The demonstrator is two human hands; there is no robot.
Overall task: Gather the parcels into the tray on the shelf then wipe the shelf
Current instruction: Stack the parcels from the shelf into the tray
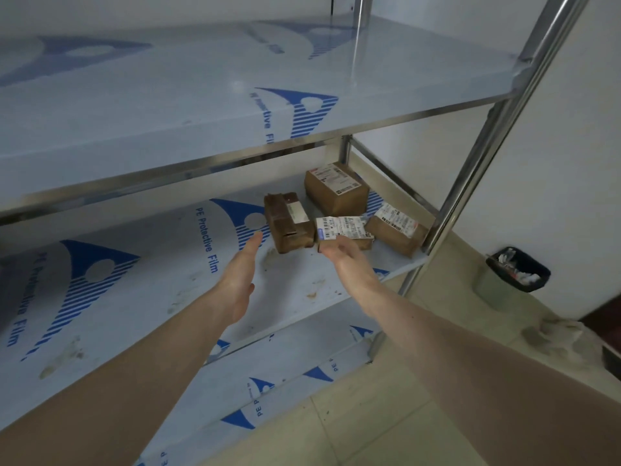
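Several brown cardboard parcels with white labels lie at the right end of the middle shelf (141, 297). One parcel (336, 191) stands at the back, one (288, 223) in the middle, one (395, 230) near the right post. My right hand (342, 255) reaches a small flat parcel (342, 228) at the front and its fingers touch the near edge; whether they grip it I cannot tell. My left hand (240, 274) is stretched out flat, fingers straight, just left of the middle parcel and holding nothing. No tray is in view.
The shelf is covered in blue-printed protective film with brown stains (312, 290). An upper shelf (201, 105) overhangs close above. Steel posts (470, 169) stand at the right. A lower shelf (285, 381) lies beneath. A black waste bin (514, 274) stands on the tiled floor at right.
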